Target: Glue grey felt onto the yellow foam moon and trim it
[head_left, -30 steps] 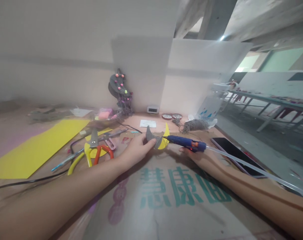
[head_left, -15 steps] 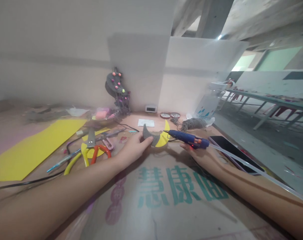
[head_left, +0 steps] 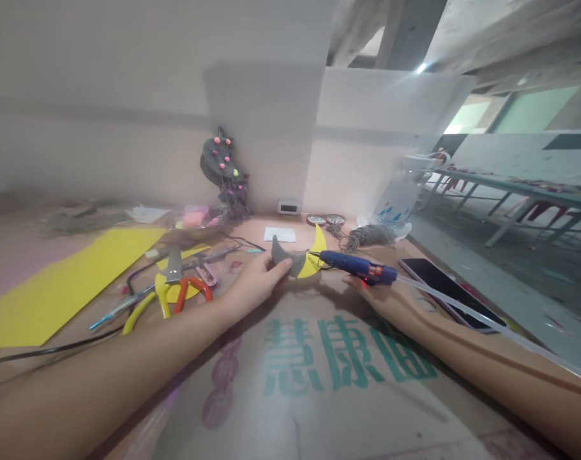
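My left hand pinches a yellow crescent-shaped piece that is partly wrapped in grey twine, holding it just above the cardboard sheet. My right hand grips a blue hot glue gun with a clear glue stick trailing back along my forearm. The gun's nozzle touches the crescent at its right side. A small red light glows under the gun.
Left of my hand lie orange-handled scissors, yellow-handled pliers and a yellow sheet. A phone lies right of the glue gun. A coil of grey twine, a white card and a dark beaded ornament stand by the wall.
The crescent has tipped up a little in my left hand, and the glue gun has shifted slightly left, its nozzle staying at the crescent.
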